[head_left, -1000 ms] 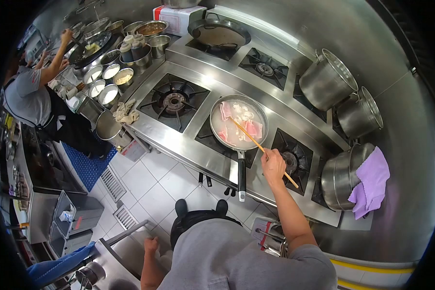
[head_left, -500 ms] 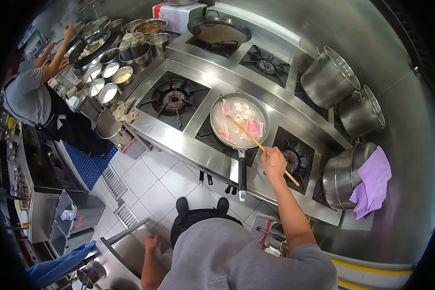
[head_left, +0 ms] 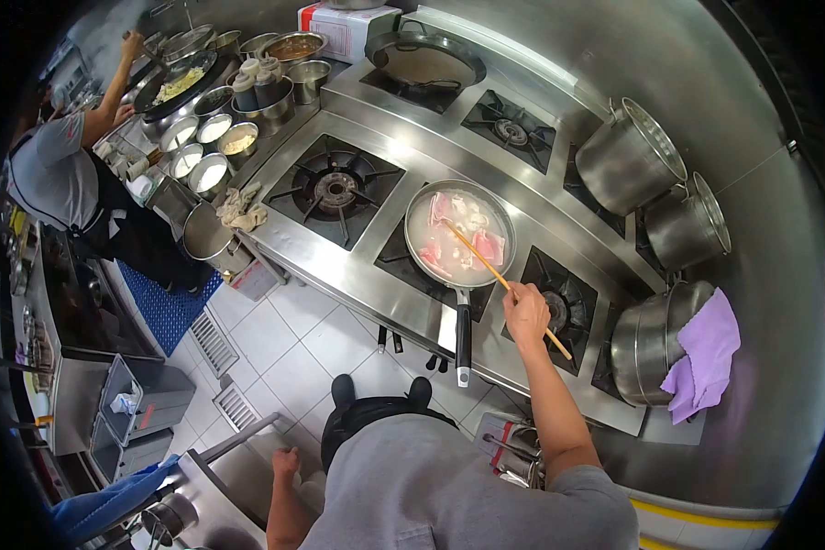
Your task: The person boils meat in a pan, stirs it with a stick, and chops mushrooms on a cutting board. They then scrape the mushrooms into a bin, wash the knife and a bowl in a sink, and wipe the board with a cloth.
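Note:
My right hand (head_left: 526, 313) is closed around a pair of long wooden chopsticks (head_left: 489, 265), over the right side of the stove. Their tips reach into a round frying pan (head_left: 463, 284) by a pink slice of what looks like thin meat (head_left: 441, 207). Cloudy pale liquid, more pink slices (head_left: 489, 246) and whitish lumps fill the pan. Its black handle (head_left: 463, 335) points toward me, with no hand on it. Low beside my body, my left hand (head_left: 285, 461) has its fingers curled in, with nothing visible in it.
Bare burners (head_left: 335, 191) flank the pan. Tall steel pots (head_left: 628, 156) line the right wall, and a purple cloth (head_left: 703, 357) hangs over one. Sauce bowls (head_left: 213, 174) stand at the left, near a co-worker (head_left: 55, 174) at a wok. A counter (head_left: 213, 500) is behind my left side.
The chopstick tips and the slice by them have shifted slightly right within the pan. The co-worker's raised hand is higher. My left hand stays where it was.

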